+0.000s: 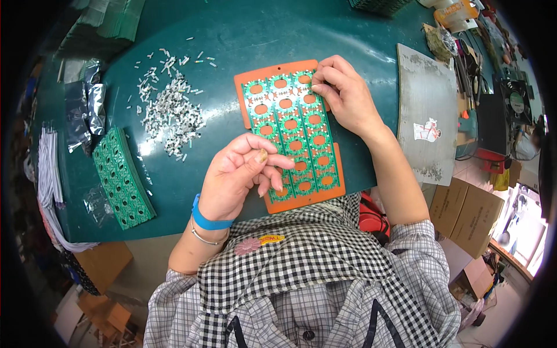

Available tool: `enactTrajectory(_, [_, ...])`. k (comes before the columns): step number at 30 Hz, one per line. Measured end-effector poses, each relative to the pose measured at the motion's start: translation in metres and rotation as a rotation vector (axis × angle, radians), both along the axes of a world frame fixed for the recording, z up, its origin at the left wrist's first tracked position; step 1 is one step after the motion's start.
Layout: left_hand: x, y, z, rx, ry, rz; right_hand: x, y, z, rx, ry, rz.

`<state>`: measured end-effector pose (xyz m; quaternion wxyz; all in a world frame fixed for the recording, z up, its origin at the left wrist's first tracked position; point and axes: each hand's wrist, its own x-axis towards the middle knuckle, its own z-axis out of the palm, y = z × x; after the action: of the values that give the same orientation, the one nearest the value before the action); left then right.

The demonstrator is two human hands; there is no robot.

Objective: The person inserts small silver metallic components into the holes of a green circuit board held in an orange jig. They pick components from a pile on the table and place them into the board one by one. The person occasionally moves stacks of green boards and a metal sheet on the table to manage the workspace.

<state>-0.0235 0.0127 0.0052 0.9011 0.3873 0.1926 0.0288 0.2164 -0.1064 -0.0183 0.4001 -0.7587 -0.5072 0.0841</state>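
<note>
A panel of green ring-shaped circuit boards (285, 124) lies in an orange tray (255, 71) at the table's front edge. White parts sit around the rings in the panel's upper rows. My left hand (241, 168) hovers over the panel's lower left, its fingers loosely bent and apart, with nothing visible in them. At the upper right corner of the panel, my right hand (343, 93) has thumb and forefinger pinched together. Whatever is between those fingertips is too small or hidden to name. A pile of small white and silver parts (174, 113) is spread left of the tray.
A stack of green circuit panels (120, 177) lies at the left, beside silver bags (87, 107) and a bundle of white wires (49, 168). More green boards (107, 23) stand at the far left. A grey metal sheet (426, 116) covers the right side; cardboard boxes (467, 211) stand below it.
</note>
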Motion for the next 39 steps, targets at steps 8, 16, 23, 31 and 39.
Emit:
enactTrajectory(8, [-0.004, 0.003, -0.003, 0.0, -0.033, -0.022, 0.002, -0.002, -0.002, -0.014, 0.058, -0.003])
enactTrajectory(16, [-0.005, 0.001, -0.004, 0.265, -0.023, 0.032, 0.0, 0.003, -0.005, 0.028, -0.016, 0.026])
enactTrajectory(23, [-0.006, 0.0, -0.003, 0.202, -0.051, 0.092, -0.001, 0.001, 0.003, 0.009, -0.192, 0.072])
enactTrajectory(31, [0.002, -0.001, 0.003, -0.152, -0.069, 0.168, -0.04, -0.007, 0.048, 0.148, 0.041, 0.149])
enactTrajectory(39, [0.002, -0.011, -0.001, -0.155, -0.062, 0.101, -0.072, -0.002, 0.053, 0.389, -0.19, 0.356])
